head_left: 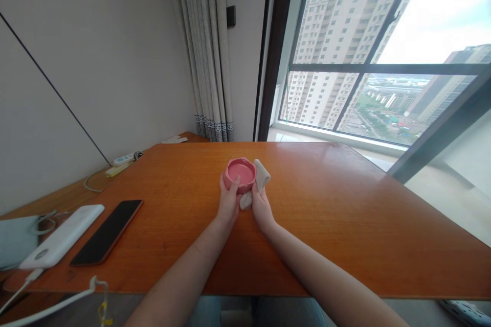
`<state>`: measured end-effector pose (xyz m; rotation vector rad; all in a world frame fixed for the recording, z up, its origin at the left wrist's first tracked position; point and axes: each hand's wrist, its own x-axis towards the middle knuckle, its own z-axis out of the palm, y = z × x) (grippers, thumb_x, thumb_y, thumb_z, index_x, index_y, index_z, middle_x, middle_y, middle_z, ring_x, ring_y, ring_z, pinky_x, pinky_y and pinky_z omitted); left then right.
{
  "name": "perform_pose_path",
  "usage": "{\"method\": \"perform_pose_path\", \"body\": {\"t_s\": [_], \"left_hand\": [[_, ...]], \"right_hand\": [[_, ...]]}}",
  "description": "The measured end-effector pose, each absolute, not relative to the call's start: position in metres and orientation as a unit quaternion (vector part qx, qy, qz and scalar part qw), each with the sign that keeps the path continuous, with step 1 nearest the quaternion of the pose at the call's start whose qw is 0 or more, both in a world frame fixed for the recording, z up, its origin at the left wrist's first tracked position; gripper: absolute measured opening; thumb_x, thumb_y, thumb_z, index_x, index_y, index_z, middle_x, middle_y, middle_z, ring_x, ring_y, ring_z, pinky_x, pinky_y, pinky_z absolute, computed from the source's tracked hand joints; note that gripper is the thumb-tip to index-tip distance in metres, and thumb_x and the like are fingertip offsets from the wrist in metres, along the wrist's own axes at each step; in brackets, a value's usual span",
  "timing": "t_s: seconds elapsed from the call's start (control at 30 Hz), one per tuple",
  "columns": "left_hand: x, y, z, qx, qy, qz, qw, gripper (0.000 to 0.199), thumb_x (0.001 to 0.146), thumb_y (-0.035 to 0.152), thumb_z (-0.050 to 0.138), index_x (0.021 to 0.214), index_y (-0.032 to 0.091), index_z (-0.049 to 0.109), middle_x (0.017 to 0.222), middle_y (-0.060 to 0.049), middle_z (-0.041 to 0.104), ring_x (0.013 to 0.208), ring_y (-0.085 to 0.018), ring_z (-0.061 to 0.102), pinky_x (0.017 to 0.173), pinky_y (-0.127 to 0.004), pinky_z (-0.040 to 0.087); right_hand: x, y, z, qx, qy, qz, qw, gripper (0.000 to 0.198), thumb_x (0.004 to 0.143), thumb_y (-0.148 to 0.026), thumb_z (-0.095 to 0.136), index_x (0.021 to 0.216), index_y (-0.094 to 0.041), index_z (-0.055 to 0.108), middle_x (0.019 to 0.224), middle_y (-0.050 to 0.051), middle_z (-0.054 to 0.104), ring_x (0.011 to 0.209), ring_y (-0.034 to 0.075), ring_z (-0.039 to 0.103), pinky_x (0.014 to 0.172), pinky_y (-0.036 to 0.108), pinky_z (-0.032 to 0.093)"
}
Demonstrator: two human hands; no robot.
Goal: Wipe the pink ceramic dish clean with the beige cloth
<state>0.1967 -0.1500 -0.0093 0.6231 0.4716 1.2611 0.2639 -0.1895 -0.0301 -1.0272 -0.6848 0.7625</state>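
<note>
Bowl (241, 171) in left hand (228, 202), closed grip (right hand (262, 208): cloth (262, 176))

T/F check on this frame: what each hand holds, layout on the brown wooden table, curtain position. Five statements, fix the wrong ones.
1. The left hand grips a round pink dish. True.
2. The right hand holds a black sponge. False: it holds an off-white folded cloth.
3. A flat black-screened phone lies on the table, left of the dish. True.
4. A white oblong device with a cable lies between phone and dish. False: the phone lies between that device and the dish.
5. A grey fabric curtain hangs left of the window. True.
</note>
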Motion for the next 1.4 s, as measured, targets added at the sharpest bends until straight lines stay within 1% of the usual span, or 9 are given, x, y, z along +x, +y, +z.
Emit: {"method": "perform_pose_path", "body": {"t_s": [0.1, 0.23, 0.37, 0.53, 0.7, 0.8, 1.07, 1.27, 1.4], "left_hand": [[0.199, -0.151, -0.014, 0.314, 0.232, 0.572, 0.722, 0.064, 0.070, 0.022, 0.075, 0.124, 0.030, 0.041, 0.128, -0.006, 0.054, 0.112, -0.020, 0.056, 0.090, -0.030, 0.049], [0.201, -0.151, -0.020, 0.326, 0.261, 0.544, 0.727, 0.052, 0.069, 0.019, 0.075, 0.109, 0.024, 0.042, 0.116, -0.005, 0.060, 0.109, -0.015, 0.057, 0.094, -0.027, 0.043], [0.196, -0.151, -0.011, 0.328, 0.234, 0.466, 0.788, 0.028, 0.082, 0.037, 0.061, 0.099, 0.022, 0.045, 0.105, -0.004, 0.064, 0.093, -0.013, 0.063, 0.086, -0.027, 0.046], [0.180, -0.147, 0.005, 0.382, 0.241, 0.273, 0.849, 0.051, 0.084, 0.063, 0.040, 0.112, 0.021, 0.048, 0.097, -0.010, 0.067, 0.076, -0.018, 0.066, 0.068, -0.030, 0.050], [0.172, -0.148, 0.002, 0.459, 0.261, 0.188, 0.828, 0.055, 0.079, 0.056, 0.055, 0.122, 0.021, 0.053, 0.112, -0.011, 0.063, 0.083, -0.020, 0.064, 0.064, -0.031, 0.052], [0.175, -0.148, -0.006, 0.470, 0.298, 0.213, 0.803, 0.054, 0.076, 0.050, 0.061, 0.123, 0.023, 0.054, 0.111, -0.009, 0.063, 0.079, -0.019, 0.062, 0.059, -0.029, 0.053], [0.183, -0.141, -0.010, 0.383, 0.319, 0.330, 0.802, 0.048, 0.077, 0.044, 0.062, 0.120, 0.023, 0.057, 0.110, -0.007, 0.065, 0.084, -0.018, 0.063, 0.063, -0.026, 0.053], [0.181, -0.140, 0.002, 0.312, 0.309, 0.439, 0.784, 0.036, 0.080, 0.038, 0.061, 0.112, 0.022, 0.059, 0.113, -0.008, 0.064, 0.099, -0.022, 0.062, 0.072, -0.031, 0.056], [0.182, -0.137, -0.001, 0.265, 0.293, 0.490, 0.777, 0.035, 0.081, 0.038, 0.060, 0.112, 0.024, 0.056, 0.113, -0.005, 0.064, 0.101, -0.021, 0.061, 0.076, -0.032, 0.056]], "right_hand": [[0.269, -0.190, -0.028, -0.474, -0.309, 0.354, 0.745, 0.062, 0.083, -0.055, 0.048, 0.136, -0.024, 0.041, 0.140, 0.004, 0.046, 0.127, 0.021, 0.044, 0.107, 0.035, 0.035], [0.292, -0.185, -0.022, -0.479, -0.309, 0.329, 0.752, 0.057, 0.081, -0.051, 0.051, 0.132, -0.027, 0.045, 0.134, 0.002, 0.052, 0.121, 0.021, 0.050, 0.100, 0.033, 0.040], [0.326, -0.183, -0.008, -0.486, -0.293, 0.320, 0.759, 0.045, 0.078, -0.047, 0.054, 0.115, -0.023, 0.059, 0.113, 0.001, 0.066, 0.103, 0.021, 0.060, 0.084, 0.029, 0.048], [0.358, -0.194, 0.008, -0.551, -0.347, 0.372, 0.661, 0.029, 0.073, -0.041, 0.057, 0.088, -0.019, 0.069, 0.086, 0.000, 0.071, 0.079, 0.019, 0.062, 0.068, 0.026, 0.047], [0.359, -0.202, 0.009, -0.576, -0.436, 0.424, 0.547, 0.031, 0.075, -0.041, 0.056, 0.090, -0.017, 0.070, 0.083, 0.000, 0.071, 0.076, 0.018, 0.061, 0.068, 0.026, 0.045], [0.355, -0.201, 0.005, -0.561, -0.462, 0.433, 0.533, 0.036, 0.076, -0.045, 0.057, 0.095, -0.017, 0.069, 0.085, 0.001, 0.071, 0.081, 0.019, 0.062, 0.073, 0.028, 0.045], [0.339, -0.187, -0.014, -0.521, -0.422, 0.357, 0.650, 0.046, 0.077, -0.057, 0.054, 0.098, -0.019, 0.068, 0.096, 0.004, 0.071, 0.098, 0.025, 0.060, 0.091, 0.035, 0.042], [0.314, -0.190, -0.018, -0.519, -0.467, 0.266, 0.664, 0.039, 0.081, -0.050, 0.053, 0.104, -0.022, 0.065, 0.107, 0.004, 0.067, 0.105, 0.025, 0.057, 0.097, 0.038, 0.040], [0.300, -0.191, -0.023, -0.523, -0.489, 0.255, 0.650, 0.037, 0.082, -0.045, 0.053, 0.108, -0.021, 0.063, 0.107, 0.005, 0.067, 0.105, 0.025, 0.057, 0.100, 0.040, 0.037]]}}
